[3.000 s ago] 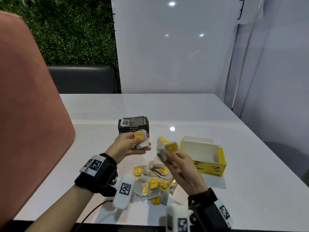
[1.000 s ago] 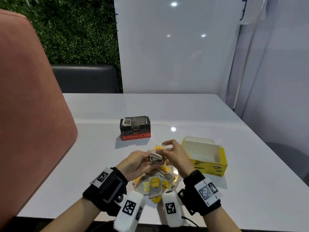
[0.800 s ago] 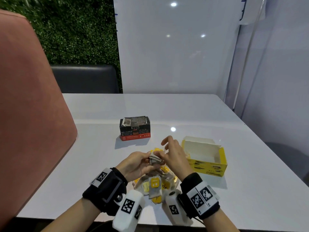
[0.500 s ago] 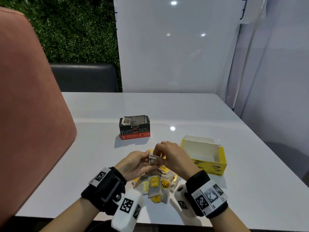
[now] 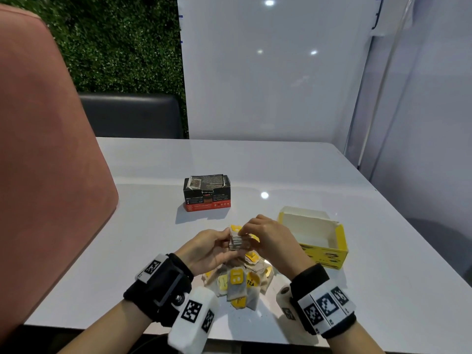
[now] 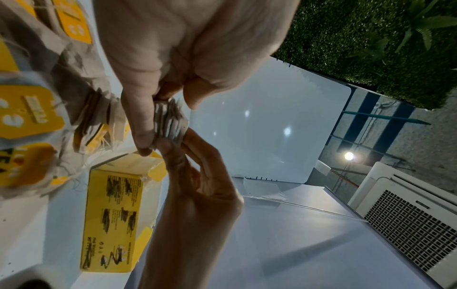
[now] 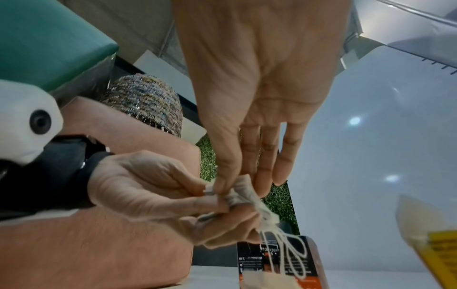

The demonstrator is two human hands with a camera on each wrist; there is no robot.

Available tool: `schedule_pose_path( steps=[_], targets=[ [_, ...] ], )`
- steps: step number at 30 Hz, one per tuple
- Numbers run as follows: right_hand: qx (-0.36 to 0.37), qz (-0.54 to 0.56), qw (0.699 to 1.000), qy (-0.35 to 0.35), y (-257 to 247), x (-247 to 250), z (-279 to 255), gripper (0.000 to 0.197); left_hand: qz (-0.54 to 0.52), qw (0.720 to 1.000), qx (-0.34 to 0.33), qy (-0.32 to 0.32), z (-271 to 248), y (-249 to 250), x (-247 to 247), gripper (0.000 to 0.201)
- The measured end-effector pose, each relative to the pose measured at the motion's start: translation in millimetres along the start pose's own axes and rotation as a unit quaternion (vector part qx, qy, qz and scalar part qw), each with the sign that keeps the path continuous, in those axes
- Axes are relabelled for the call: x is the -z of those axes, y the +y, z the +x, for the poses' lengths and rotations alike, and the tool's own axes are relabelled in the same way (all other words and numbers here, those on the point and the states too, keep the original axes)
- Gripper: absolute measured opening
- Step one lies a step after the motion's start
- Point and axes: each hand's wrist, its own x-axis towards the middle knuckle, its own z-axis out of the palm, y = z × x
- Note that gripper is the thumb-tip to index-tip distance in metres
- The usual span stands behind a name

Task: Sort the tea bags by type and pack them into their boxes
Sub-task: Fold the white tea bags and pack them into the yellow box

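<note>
I square the stack of tea bags point(image 5: 238, 240) edge to edge before packing; loose strings should be tucked so none snag. My left hand point(image 5: 207, 251) clamps the stack between thumb and fingers at frame centre. My right hand point(image 5: 272, 240) pinches its upper edge, fingers nearly closed. The yellow box point(image 5: 323, 247) stands open at right, the black box point(image 5: 207, 192) above centre.
</note>
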Motion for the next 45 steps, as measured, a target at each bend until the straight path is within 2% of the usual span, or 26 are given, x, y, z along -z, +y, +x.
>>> schedule_pose_path(
  steps=[6, 10, 14, 17, 19, 21, 23, 25, 27, 29, 31, 33, 34, 35, 37, 39, 41, 45],
  targets=[
    [-0.049, -0.009, 0.998, 0.036, -6.4, -1.2, 0.8, 0.019, 0.002, 1.0, -0.015, 0.014, 2.3, -4.2, -3.2, 0.031],
    [-0.046, -0.01, 0.999, 0.014, -15.2, -7.9, 0.0, 0.018, 0.015, 0.999, -0.027, 0.013, 2.2, -3.9, -5.2, 0.032],
    [-0.038, 0.064, 0.997, -0.011, -9.2, -7.2, 2.5, 0.019, 0.041, 0.999, -0.031, 0.0, 2.0, -5.4, -7.2, 0.03],
    [-0.073, 0.119, 0.99, 0.025, 2.5, 6.0, 1.1, 0.018, 0.076, 0.996, -0.036, -0.022, 0.7, -4.3, -7.4, 0.028],
    [-0.116, 0.115, 0.986, 0.03, 12.5, 18.8, -0.2, 0.033, 0.149, 0.987, -0.052, -0.023, 1.2, -3.2, -8.6, 0.026],
    [-0.172, 0.149, 0.972, -0.054, 25.5, 31.2, 0.5, 0.055, 0.294, 0.951, -0.097, -0.009, 2.2, -2.9, -13.5, 0.032],
    [-0.188, 0.26, 0.94, -0.116, 37.4, 41.9, 0.5, 0.05, 0.412, 0.9, -0.144, -0.012, 4.3, -0.7, -24.0, 0.047],
    [-0.176, 0.31, 0.93, -0.089, 47.6, 53.4, -0.3, 0.031, 0.479, 0.856, -0.193, -0.034, 10.6, 3.9, -40.7, 0.054],
    [-0.17, 0.278, 0.945, -0.031, 54.6, 65.1, 0.6, 0.017, 0.538, 0.809, -0.237, -0.028, 24.2, 9.7, -57.1, 0.053],
    [-0.167, 0.216, 0.962, 0.021, 62.7, 73.1, 3.6, 0.011, 0.584, 0.768, -0.261, -0.006, 41.5, 14.6, -70.1, 0.05],
    [-0.181, 0.088, 0.979, 0.038, 73.8, 77.3, 6.1, 0.013, 0.616, 0.747, -0.25, 0.016, 57.7, 18.4, -77.7, 0.055],
    [-0.191, -0.071, 0.979, -0.003, 86.5, 76.2, 5.3, 0.018, 0.645, 0.738, -0.197, 0.032, 69.8, 19.2, -81.5, 0.071],
    [-0.18, -0.127, 0.975, -0.034, 91.6, 73.0, 4.5, 0.018, 0.669, 0.725, -0.161, 0.037, 74.4, 17.6, -82.7, 0.078],
    [-0.158, -0.16, 0.972, -0.067, 94.5, 68.7, 4.0, 0.016, 0.695, 0.707, -0.127, 0.037, 78.2, 14.6, -83.2, 0.082],
    [-0.11, -0.185, 0.969, -0.125, 96.1, 59.4, 3.1, 0.016, 0.726, 0.681, -0.087, 0.033, 85.8, 6.9, -82.9, 0.074],
    [-0.085, -0.19, 0.964, -0.167, 96.4, 50.5, 4.6, 0.021, 0.721, 0.689, -0.074, 0.029, 92.2, 0.0, -81.4, 0.055],
    [-0.065, -0.204, 0.959, -0.187, 97.8, 42.0, 7.8, 0.024, 0.692, 0.719, -0.062, 0.021, 97.0, -3.4, -78.8, 0.037],
    [-0.039, -0.214, 0.955, -0.203, 97.3, 29.0, 12.6, 0.025, 0.617, 0.786, -0.035, 0.0, 98.5, -3.5, -71.0, 0.031]
  ],
)
